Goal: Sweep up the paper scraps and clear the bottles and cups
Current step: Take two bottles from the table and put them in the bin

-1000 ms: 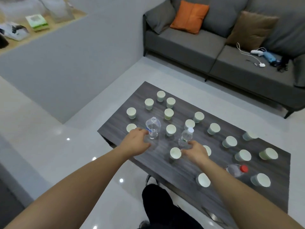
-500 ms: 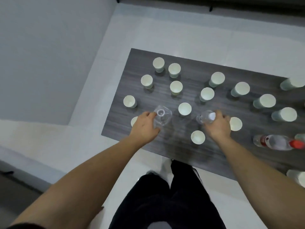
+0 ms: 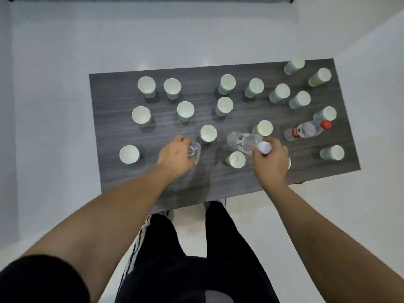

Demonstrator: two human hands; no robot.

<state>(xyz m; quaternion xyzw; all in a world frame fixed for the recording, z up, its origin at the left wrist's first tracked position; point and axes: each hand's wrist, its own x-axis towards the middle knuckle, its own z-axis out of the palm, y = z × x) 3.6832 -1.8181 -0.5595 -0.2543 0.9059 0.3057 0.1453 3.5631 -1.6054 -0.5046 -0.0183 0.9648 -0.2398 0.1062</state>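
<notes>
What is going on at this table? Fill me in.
A person is clearing a dark table crowded with paper cups. The left hand grips a clear uncapped bottle; the right hand holds a white-capped bottle by its neck, tilted. A red-capped bottle lies untouched on its side.

There is one view only, from a camera worn on the person's head. It looks almost straight down on the dark worktop [image 3: 113, 95], from above the worktop's near edge and close enough that both forearms reach in from the bottom corners. The wide lens bends the worktop's edges. Pale floor [image 3: 54, 84] surrounds the worktop on every side, and the person's dark trousers [image 3: 196, 270] fill the frame below it.
</notes>
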